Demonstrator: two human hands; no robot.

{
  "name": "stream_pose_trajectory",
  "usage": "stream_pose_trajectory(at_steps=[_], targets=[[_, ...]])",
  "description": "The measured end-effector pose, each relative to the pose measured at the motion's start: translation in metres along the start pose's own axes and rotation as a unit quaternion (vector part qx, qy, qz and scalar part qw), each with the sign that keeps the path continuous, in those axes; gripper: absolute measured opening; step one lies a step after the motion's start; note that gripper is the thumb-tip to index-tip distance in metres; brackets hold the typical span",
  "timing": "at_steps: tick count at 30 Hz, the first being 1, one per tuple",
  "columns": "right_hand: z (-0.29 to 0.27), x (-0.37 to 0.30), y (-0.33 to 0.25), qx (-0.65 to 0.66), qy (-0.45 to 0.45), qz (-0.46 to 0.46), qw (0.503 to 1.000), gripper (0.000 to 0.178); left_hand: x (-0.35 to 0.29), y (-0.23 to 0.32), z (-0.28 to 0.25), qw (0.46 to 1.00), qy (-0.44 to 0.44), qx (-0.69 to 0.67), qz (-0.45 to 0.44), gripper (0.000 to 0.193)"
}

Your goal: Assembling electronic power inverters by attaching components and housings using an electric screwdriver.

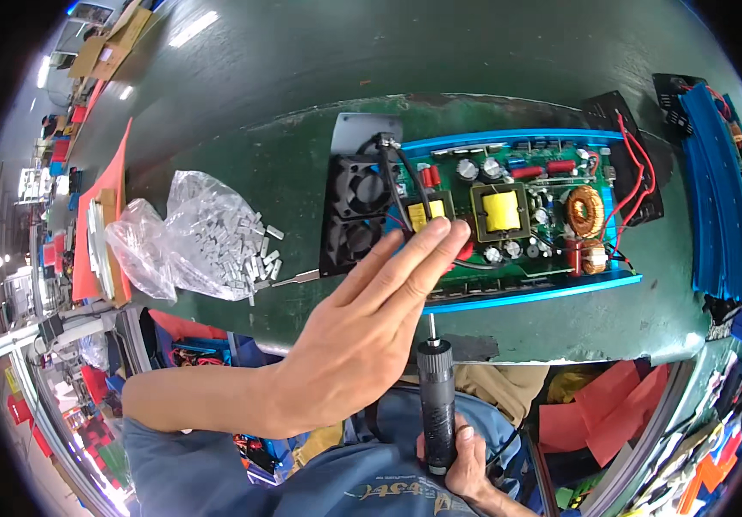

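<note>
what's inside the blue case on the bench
The blue case holds a green circuit board with a yellow-wrapped block and a copper coil. The left hand covers its near left corner; what lies beneath cannot be seen.

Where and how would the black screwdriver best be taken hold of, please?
The black screwdriver is probably best gripped around the near end of its thick, cylindrical handle, coming from the right, as the right hand holds it: the thin bit points away, toward the blue rail.
</note>
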State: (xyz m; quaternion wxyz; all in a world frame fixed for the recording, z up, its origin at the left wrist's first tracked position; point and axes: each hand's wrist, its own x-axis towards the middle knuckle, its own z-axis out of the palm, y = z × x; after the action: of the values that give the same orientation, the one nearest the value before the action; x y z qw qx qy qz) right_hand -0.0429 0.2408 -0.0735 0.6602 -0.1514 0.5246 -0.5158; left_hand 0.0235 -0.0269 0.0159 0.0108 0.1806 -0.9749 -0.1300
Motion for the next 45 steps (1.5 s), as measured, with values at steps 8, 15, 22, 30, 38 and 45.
stream_pose_trajectory(at_steps=[8, 15, 22, 30, 38, 45], targets=[[0.006, 0.016, -0.008, 0.165, -0.087, 0.111, 0.976, 0.096, -0.005, -0.003, -0.001, 1.000, 0.003, 0.002, -0.002, 0.042], [-0.011, 0.008, -0.032, 0.074, -0.029, 0.131, 0.988, 0.086, -0.013, -0.010, -0.001, 0.998, 0.063, 0.016, 0.015, 0.034], [-0.067, -0.025, 0.005, -0.242, 0.144, -0.042, 0.958, 0.083, -0.070, -0.085, 0.001, 0.947, 0.241, 0.027, -0.212, 0.023], [-0.064, -0.009, -0.009, -0.245, 0.117, -0.080, 0.959, 0.067, -0.091, -0.128, 0.029, 0.957, 0.205, 0.052, -0.197, 0.017], [-0.048, -0.010, -0.031, -0.247, 0.092, -0.064, 0.963, 0.040, -0.040, -0.049, -0.014, 0.917, 0.221, -0.233, -0.235, 0.025], [-0.046, -0.004, -0.020, -0.226, 0.097, -0.119, 0.962, 0.046, 0.004, 0.013, -0.007, 0.980, 0.116, -0.127, -0.104, 0.015]])
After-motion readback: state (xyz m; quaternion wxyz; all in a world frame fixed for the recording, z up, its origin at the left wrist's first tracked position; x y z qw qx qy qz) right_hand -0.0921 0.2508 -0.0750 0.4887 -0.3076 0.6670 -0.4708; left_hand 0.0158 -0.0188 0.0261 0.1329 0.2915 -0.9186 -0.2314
